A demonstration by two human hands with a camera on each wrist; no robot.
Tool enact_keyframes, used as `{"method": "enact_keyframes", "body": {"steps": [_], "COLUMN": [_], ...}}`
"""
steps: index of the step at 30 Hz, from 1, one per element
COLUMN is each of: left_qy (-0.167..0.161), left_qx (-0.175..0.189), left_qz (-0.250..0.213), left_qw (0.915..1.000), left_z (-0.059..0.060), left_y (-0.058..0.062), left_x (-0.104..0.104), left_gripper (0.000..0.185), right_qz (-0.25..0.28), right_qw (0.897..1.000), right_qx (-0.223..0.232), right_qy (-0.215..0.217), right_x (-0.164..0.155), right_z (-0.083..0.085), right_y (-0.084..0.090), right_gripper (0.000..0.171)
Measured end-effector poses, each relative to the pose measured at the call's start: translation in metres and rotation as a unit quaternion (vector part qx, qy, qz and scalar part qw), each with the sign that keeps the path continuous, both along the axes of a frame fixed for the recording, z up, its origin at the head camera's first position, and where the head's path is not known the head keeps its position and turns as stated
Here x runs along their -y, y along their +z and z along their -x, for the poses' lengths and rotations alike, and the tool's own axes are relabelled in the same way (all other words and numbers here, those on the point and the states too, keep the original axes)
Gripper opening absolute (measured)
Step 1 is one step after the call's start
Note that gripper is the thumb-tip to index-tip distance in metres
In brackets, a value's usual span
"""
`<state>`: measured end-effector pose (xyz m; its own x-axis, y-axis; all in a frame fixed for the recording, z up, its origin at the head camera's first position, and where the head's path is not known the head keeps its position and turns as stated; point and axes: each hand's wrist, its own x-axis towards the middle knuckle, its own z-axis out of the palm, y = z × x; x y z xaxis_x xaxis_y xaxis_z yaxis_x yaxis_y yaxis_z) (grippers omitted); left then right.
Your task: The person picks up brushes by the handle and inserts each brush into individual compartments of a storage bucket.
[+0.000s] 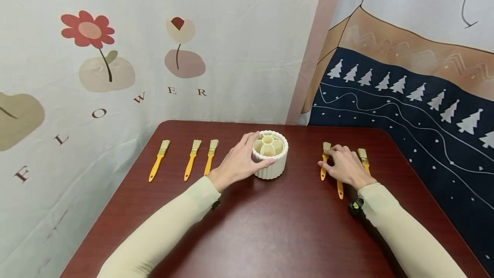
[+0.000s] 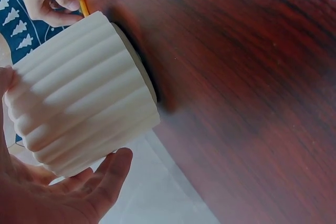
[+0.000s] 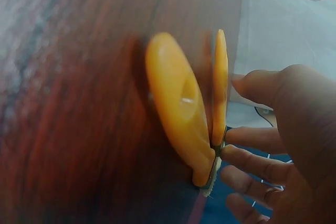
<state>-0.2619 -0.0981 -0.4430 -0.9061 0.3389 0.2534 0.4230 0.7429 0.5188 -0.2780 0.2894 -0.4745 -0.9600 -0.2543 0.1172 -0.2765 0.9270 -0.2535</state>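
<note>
A white fluted holder (image 1: pixel 271 170), round with petal-shaped compartments inside, stands upright on the table. My left hand (image 1: pixel 241 158) grips its left side, thumb on the near side and fingers at the far rim; the holder wall (image 2: pixel 86 87) fills much of the left wrist view. To the right, my right hand (image 1: pixel 347 166) hovers low over paintbrushes with yellow handles. Its thumb and fingers are apart beside the leftmost of these, a paintbrush (image 1: pixel 323 173). A middle paintbrush (image 1: pixel 340 190) is partly hidden under the palm; another paintbrush (image 1: pixel 363 158) lies beyond it.
On the left lie three more yellow-handled brushes: an outer brush (image 1: pixel 156 166), a middle brush (image 1: pixel 190 162) and an inner brush (image 1: pixel 210 155). The dark red table (image 1: pixel 266 226) meets a flower-printed cloth (image 1: pixel 239 76) at its back edge.
</note>
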Motion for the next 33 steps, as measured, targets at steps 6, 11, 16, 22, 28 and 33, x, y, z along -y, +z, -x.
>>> {"method": "enact_keyframes", "body": {"steps": [6,11,16,22,28,33], "left_qy": [0.001,0.0,-0.003,-0.006,-0.013,-0.015], "left_qx": [0.003,0.008,0.013,0.013,0.015,0.017], "left_qz": [-0.001,-0.006,-0.01,-0.014,-0.019,-0.027], "left_qw": [1.0,1.0,0.9999,0.9998,0.9996,0.9994], "left_z": [-0.001,-0.001,0.0,0.0,0.003,0.004], "left_y": [0.001,0.001,0.0,-0.001,0.0,0.0], "left_x": [0.0,0.0,0.0,0.001,0.002,0.002], "left_gripper": [0.108,0.108,0.108,0.109,0.109,0.11], "right_qz": [0.027,0.052,0.08,0.091,0.088,0.105], "right_qw": [0.999,0.998,0.995,0.992,0.991,0.991], "right_qx": [0.017,0.026,0.036,0.027,0.017,0.031], "right_qy": [0.016,0.036,0.056,0.084,0.099,0.071], "right_x": [0.003,0.003,0.005,0.008,0.011,0.014], "right_z": [0.001,0.002,0.004,0.007,0.01,0.012], "right_y": [0.0,-0.001,-0.004,-0.004,-0.002,0.001], "right_gripper": [0.058,0.058,0.053,0.046,0.043,0.047]}}
